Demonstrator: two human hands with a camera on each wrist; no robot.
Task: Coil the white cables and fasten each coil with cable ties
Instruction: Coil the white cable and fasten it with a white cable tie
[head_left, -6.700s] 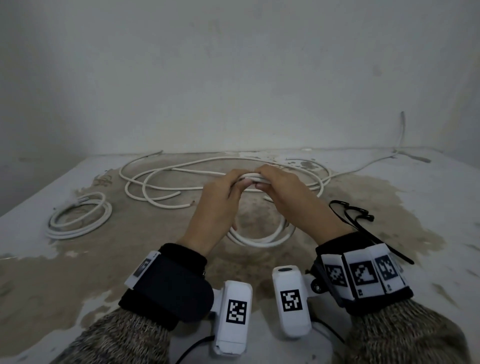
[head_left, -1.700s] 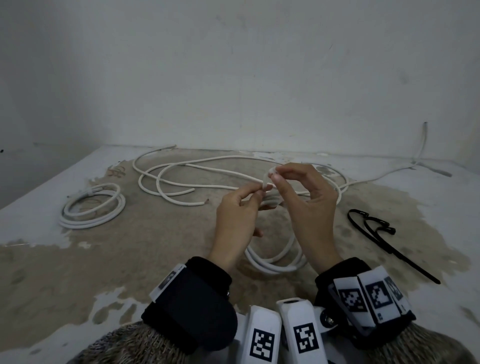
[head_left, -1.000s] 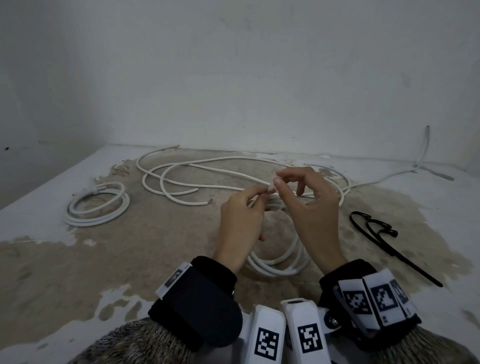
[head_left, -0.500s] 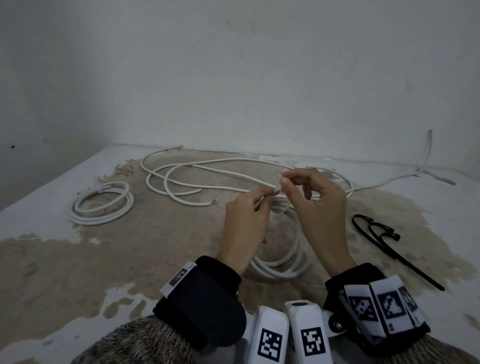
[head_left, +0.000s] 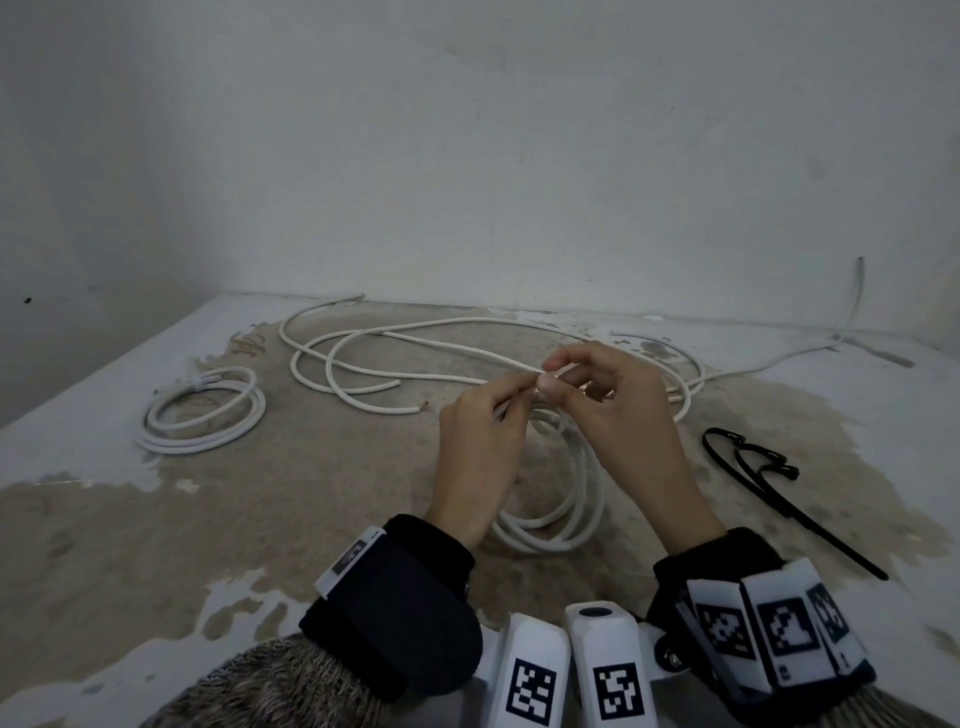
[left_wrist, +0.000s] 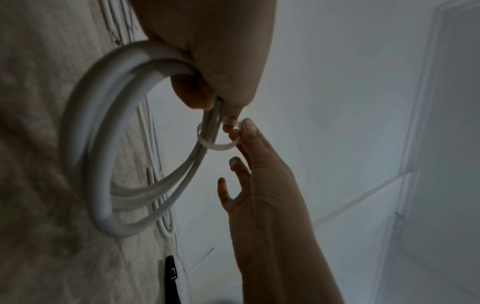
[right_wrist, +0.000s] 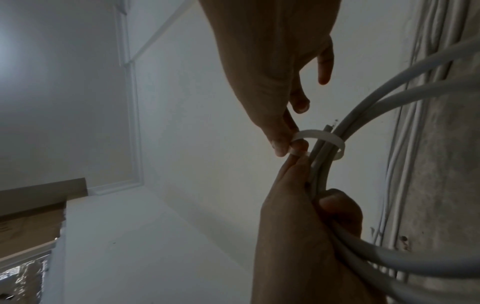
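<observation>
My left hand (head_left: 511, 400) grips the top of a white cable coil (head_left: 556, 525), which hangs down to the table. In the left wrist view the left hand (left_wrist: 213, 98) clamps the coil (left_wrist: 85, 164) strands together. A white cable tie (left_wrist: 217, 145) forms a loose loop around those strands just past my left fingers. My right hand (head_left: 553, 376) pinches the tie between thumb and forefinger. The right wrist view shows the right hand (right_wrist: 287, 147) on the tie (right_wrist: 319, 136), and the left hand (right_wrist: 311, 185) below it around the coil (right_wrist: 376, 257).
A tied white coil (head_left: 202, 410) lies at the left. A long loose white cable (head_left: 358, 364) sprawls across the back of the stained table (head_left: 130, 545). Black cable ties (head_left: 753, 467) lie to the right. A wall stands close behind.
Since the oldest frame the hands have lifted the coil's top off the table, and the right hand now pinches a tie looped round it. In the last second the hands hardly moved.
</observation>
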